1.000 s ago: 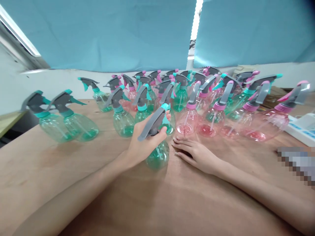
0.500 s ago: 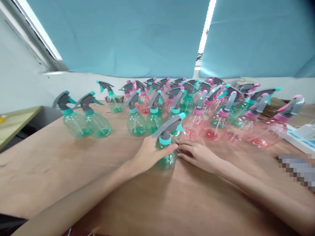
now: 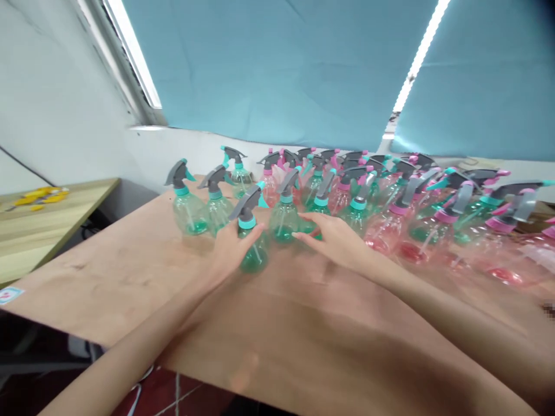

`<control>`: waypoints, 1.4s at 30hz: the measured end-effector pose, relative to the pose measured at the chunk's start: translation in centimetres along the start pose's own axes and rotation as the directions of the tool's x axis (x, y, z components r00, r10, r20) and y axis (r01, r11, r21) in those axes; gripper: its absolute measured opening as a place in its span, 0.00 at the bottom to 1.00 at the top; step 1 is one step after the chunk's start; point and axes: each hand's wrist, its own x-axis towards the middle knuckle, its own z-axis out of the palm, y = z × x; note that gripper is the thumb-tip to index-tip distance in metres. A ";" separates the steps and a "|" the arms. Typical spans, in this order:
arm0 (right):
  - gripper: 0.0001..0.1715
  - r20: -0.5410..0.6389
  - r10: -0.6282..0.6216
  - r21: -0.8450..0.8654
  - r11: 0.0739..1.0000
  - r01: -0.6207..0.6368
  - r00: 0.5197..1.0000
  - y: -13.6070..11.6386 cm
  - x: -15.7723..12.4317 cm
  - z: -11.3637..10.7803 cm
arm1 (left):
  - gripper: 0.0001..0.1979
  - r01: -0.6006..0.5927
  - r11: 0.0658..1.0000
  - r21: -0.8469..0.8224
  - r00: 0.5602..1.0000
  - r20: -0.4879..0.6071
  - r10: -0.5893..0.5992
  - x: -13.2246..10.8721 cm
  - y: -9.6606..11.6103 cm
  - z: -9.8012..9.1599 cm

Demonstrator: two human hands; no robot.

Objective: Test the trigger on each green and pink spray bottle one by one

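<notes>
My left hand point(image 3: 229, 245) is wrapped round a clear green spray bottle point(image 3: 255, 254) with a turquoise collar and a grey trigger head. The bottle stands roughly upright, and my fingers hide part of its far side. Close to the right side of another green spray bottle point(image 3: 284, 225) is my right hand point(image 3: 332, 234), its thumb and fingers apart. I cannot tell whether its fingertips touch that bottle. Two more green bottles stand left of my left hand, the outer one point(image 3: 188, 214) beside the nearer one point(image 3: 217, 209).
Several green and pink spray bottles point(image 3: 401, 231) crowd the back and right of the wooden table point(image 3: 130, 294). A lower wooden surface point(image 3: 26, 231) with yellow items point(image 3: 41, 197) is at the left. Blue sheeting point(image 3: 277, 69) hangs behind.
My left hand has carried the green spray bottle leftward, nearer the two bottles on the left. My right hand has come away from it to beside another green bottle. The view has turned left.
</notes>
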 end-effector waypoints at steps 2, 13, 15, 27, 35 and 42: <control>0.29 -0.030 0.056 0.009 0.998 -0.056 0.998 -0.7 1.3 0.6 | 0.19 0.007 1.000 -0.005 1.000 -0.028 -0.007 1.2 -1.1 0.1; 0.46 0.178 0.314 0.221 0.911 -0.349 0.933 -1.2 6.1 1.4 | 0.21 -0.013 0.996 -0.091 0.995 -0.096 0.004 5.6 -2.8 1.5; 0.45 0.168 0.319 0.227 0.908 -0.351 0.933 -1.3 6.5 1.7 | 0.22 -0.030 0.995 -0.097 0.995 -0.093 0.021 6.0 -2.8 1.7; 0.43 0.158 0.317 0.272 0.896 -0.350 0.935 -1.4 6.6 2.7 | 0.28 -0.044 0.992 -0.121 0.994 -0.102 0.032 7.8 -3.0 2.7; 0.39 0.146 0.270 0.246 0.922 -0.300 0.952 -0.9 6.9 3.3 | 0.33 -0.102 0.987 -0.123 0.991 -0.101 0.090 6.5 -2.4 2.2; 0.45 0.162 0.272 0.197 0.933 -0.301 0.948 -1.5 6.4 3.0 | 0.32 -0.103 0.988 -0.112 0.991 -0.103 0.091 1.2 -1.9 -0.4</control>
